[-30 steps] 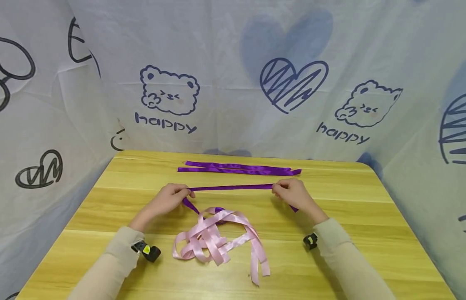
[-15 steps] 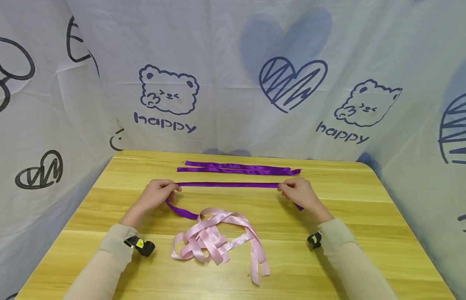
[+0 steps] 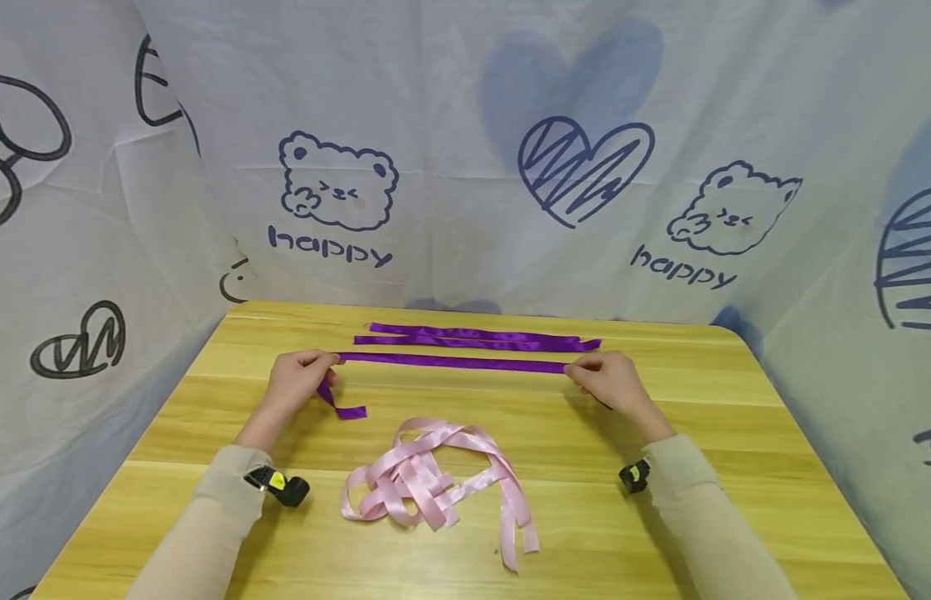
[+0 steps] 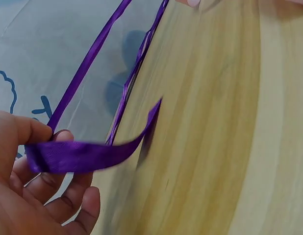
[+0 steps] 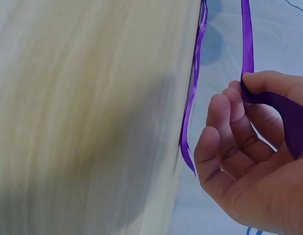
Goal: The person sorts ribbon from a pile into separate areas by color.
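Observation:
A purple ribbon (image 3: pixel 450 362) is stretched taut between both hands above the table. My left hand (image 3: pixel 296 382) pinches it between thumb and index finger, and a loose tail (image 4: pixel 78 156) hangs from the grip, its end reaching toward the tabletop. At the other side my right hand (image 3: pixel 609 382) pinches the ribbon the same way; a short tail (image 5: pixel 284 115) curves back over the palm in the right wrist view. Nearer the person lies a tangled pile of pink ribbon (image 3: pixel 420 479), touched by neither hand.
Behind the held ribbon, several purple ribbon strips (image 3: pixel 473 337) lie side by side along the back of the wooden table (image 3: pixel 705 533). White printed cloth (image 3: pixel 465 233) hangs behind the table and at both sides. Each wrist wears a small black camera (image 3: pixel 288 487).
Both hands have moved apart, the left further, lengthening the taut stretch. The ribbon's left tail has come free of the pink pile, which stays in place.

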The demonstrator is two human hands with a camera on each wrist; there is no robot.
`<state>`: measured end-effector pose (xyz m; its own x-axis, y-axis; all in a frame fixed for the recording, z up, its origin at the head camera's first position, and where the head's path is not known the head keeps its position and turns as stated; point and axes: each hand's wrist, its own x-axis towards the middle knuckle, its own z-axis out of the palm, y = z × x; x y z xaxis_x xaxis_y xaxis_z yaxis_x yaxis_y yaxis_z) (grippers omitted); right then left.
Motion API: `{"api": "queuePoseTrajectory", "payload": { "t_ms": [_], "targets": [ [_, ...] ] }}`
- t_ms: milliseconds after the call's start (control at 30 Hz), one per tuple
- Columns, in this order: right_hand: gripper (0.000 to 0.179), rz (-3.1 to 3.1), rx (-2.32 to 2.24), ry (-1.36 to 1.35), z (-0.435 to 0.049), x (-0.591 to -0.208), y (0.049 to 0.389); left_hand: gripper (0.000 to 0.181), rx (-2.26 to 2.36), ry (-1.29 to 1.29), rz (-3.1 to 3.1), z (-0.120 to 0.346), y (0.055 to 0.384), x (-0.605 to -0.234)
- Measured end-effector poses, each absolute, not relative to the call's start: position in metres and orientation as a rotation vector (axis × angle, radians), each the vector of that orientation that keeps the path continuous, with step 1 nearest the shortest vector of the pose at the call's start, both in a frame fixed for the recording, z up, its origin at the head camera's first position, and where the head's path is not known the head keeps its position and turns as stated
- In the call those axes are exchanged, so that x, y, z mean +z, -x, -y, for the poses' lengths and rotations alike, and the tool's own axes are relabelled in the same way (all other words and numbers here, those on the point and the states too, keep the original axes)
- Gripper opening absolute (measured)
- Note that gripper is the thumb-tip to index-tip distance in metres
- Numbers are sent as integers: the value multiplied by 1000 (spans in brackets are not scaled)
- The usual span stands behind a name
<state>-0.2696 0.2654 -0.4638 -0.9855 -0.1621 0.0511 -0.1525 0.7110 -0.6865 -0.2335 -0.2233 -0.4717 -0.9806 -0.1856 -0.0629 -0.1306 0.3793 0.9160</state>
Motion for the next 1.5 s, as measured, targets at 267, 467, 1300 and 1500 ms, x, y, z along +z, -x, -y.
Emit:
{"api": "queuePoseTrajectory", "payload": {
  "t_ms": [267,467,1300,1500],
  "targets": [
    [25,-2899,-1188,208,-273,-460,271,38,-1749,-370,2508,227,236,-472],
    [25,-2903,-1221,176,-283,-461,273,36,-1801,-452,2427,233,241,-475],
    [27,-2978,-1127,75,-309,-462,286,35,-1722,-583,2407,247,248,-478],
    [25,-3029,-1106,52,-313,-466,292,36,-1724,-555,2395,249,257,-481]
  ]
}}
